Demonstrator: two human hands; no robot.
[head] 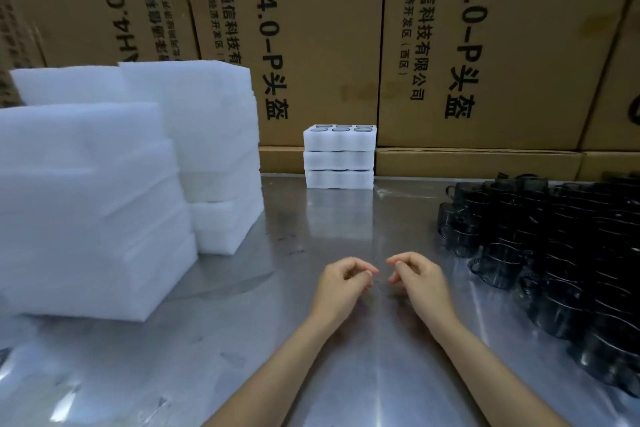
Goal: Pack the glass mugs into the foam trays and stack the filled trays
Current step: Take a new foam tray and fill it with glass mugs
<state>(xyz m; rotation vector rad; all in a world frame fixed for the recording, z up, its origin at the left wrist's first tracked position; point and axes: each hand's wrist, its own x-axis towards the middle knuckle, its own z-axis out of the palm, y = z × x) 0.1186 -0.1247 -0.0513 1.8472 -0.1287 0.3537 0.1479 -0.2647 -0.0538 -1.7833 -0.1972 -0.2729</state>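
Note:
A stack of three filled white foam trays stands at the far middle of the metal table; mug rims show in the top tray. Dark glass mugs lie crowded in rows along the right side. Tall stacks of empty white foam trays rise on the left, with a second stack behind. My left hand and my right hand hover side by side over the bare table centre. Their fingers are loosely curled, apart, and hold nothing.
Large brown cardboard boxes with printed black lettering form a wall along the table's far edge. Flat cardboard boxes lie at their foot.

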